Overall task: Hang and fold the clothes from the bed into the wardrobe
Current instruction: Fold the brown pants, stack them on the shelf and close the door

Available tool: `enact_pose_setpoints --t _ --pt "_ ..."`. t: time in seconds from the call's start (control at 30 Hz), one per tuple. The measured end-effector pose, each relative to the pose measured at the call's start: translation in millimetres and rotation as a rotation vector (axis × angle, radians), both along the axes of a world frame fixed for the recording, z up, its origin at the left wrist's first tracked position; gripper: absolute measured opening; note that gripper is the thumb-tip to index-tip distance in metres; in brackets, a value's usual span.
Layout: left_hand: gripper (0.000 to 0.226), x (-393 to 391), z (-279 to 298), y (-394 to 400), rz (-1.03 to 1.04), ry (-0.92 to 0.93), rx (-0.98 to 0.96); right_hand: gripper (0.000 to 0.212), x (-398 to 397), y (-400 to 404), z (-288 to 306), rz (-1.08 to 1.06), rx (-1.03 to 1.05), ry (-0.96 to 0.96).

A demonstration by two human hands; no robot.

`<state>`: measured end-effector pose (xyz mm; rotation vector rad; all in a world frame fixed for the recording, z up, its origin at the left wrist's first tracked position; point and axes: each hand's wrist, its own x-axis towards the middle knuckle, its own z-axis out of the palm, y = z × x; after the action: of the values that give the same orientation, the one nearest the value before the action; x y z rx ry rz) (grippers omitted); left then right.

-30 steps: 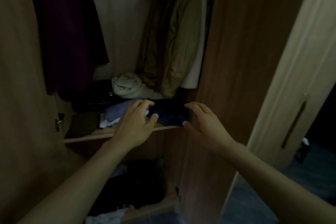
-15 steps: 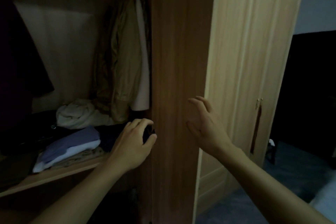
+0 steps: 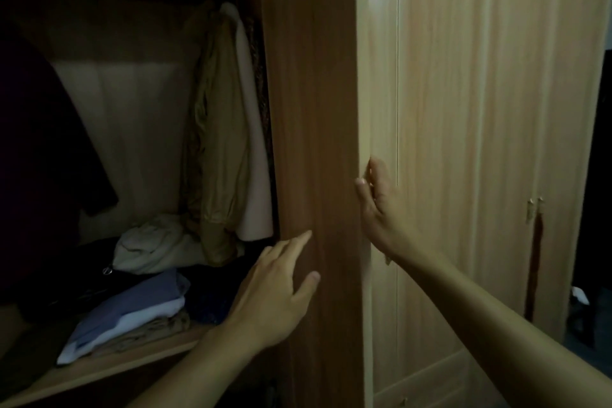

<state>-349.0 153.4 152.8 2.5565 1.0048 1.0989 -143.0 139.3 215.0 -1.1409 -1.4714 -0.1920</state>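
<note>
Head view, upright wardrobe door (image 3: 314, 109) edge-on, right hand (image 3: 381, 209) gripping its edge, left hand (image 3: 275, 291) spread flat against it

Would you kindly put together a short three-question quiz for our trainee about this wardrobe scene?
1. True or false: the right hand grips the front edge of the open wardrobe door.
2. Multiple choice: where does the olive jacket hang? A) at the rail's right end, beside the door; B) folded on the shelf; C) outside the wardrobe.
3. Fill in: the folded blue garment lies on top of a ____ folded garment on the shelf.

Key: 1 true; 2 A; 3 white. The left hand holds nothing, its straight fingers against the door's inner face.
</note>
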Motion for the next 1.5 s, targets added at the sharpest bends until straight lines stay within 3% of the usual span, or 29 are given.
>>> enact_pose_setpoints --t 0.13,0.27,0.4,0.57,0.67,0.83,1.1,1.23,1.5 --pt "0.061 5 6 4 -0.026 -0.037 -0.009 0.027 -10 -3 -6 0.100 0.032 0.047" --pt "0.062 3 8 1 -0.033 -0.041 0.004 0.039 -22 -8 -5 0.161 0.065 -0.029" --pt "0.058 -10 13 7 -0.027 -0.097 0.009 0.025 -35 -8 -1 0.229 0.045 -0.125" --pt "0.059 -38 11 15 -0.005 -0.141 0.013 0.053 -55 5 3 0.215 0.017 -0.213" --pt "0.049 -60 9 21 0.017 -0.146 0.027 0.065 -70 17 9 0.334 0.023 -0.247" --pt "0.053 -97 12 30 0.055 -0.145 0.050 0.075 -104 40 10 0.493 -0.031 -0.265" --pt "0.045 -143 17 43 0.097 -0.099 0.120 0.076 -164 77 6 0.415 -0.054 -0.236" --pt "0.055 -171 18 61 0.155 -0.067 0.108 0.073 -182 91 11 0.348 -0.082 -0.307" --pt "0.076 -224 4 109 0.243 -0.047 0.061 0.089 -233 135 6 0.280 -0.145 -0.363"
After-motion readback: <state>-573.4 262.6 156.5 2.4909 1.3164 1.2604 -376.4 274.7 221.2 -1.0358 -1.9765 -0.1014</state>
